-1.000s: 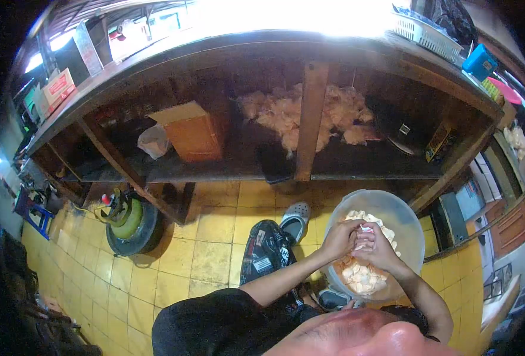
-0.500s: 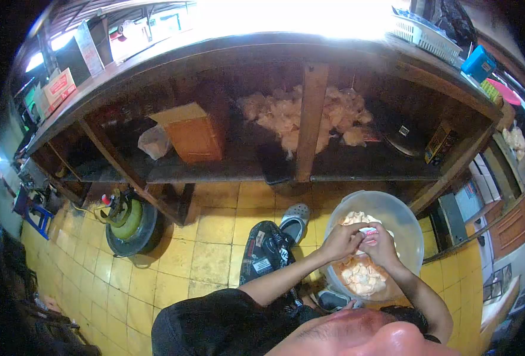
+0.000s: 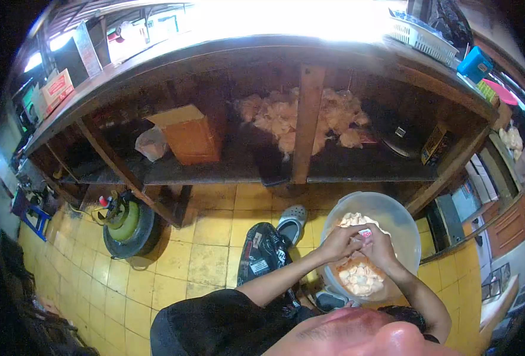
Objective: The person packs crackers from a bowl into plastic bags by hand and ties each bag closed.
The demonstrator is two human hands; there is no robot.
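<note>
My left hand (image 3: 340,244) and my right hand (image 3: 380,247) meet above a large translucent plastic tub (image 3: 406,222). Both are closed, with fingers pinched together on a small white packet with red-pink print (image 3: 365,232). Only part of the packet shows between the fingers; the rest is covered. Below the hands, pale lumpy pieces (image 3: 362,279) lie in the tub in two heaps, with orange-brown matter between them. What the pieces are made of I cannot tell.
A wooden counter (image 3: 311,118) stands ahead, its shelf holding many filled plastic bags (image 3: 269,115) and a cardboard box (image 3: 191,136). On the left floor, a green gas cylinder (image 3: 125,223) sits in a black basin (image 3: 147,234). A grey clog (image 3: 292,222) is beside the tub.
My hands have shifted slightly, and the packet's printed face is turned differently between the fingers, with less of it showing. The whole view has moved a little.
</note>
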